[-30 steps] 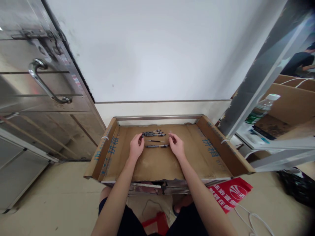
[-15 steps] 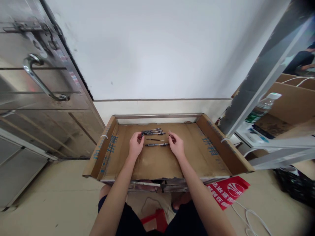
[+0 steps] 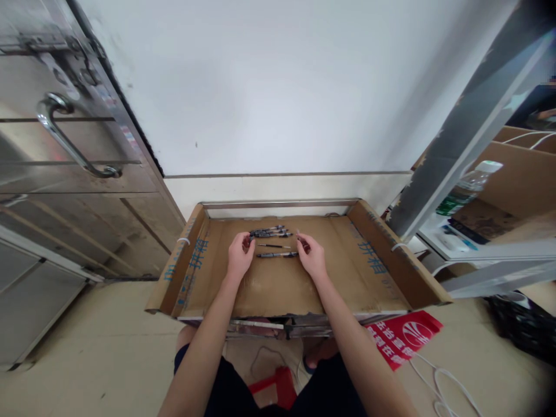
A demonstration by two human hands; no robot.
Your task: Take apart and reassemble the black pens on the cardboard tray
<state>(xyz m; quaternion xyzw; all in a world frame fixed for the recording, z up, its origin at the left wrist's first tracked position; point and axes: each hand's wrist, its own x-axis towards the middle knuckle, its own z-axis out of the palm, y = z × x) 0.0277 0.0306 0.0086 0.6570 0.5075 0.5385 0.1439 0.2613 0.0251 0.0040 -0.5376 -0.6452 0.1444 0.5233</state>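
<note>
Currently, a single pen lies on the floor of a shallow cardboard tray, long axis running left to right, with a thin refill nearly parallel just beyond it; which end of the pen is the tip cannot be told. Farther back, a bunch of pens points mostly sideways, right ends slightly fanned, all within the tray walls. Left hand curled beside the bunch, right hand curled near the single pen's right end; whether either grips a small part is unclear.
</note>
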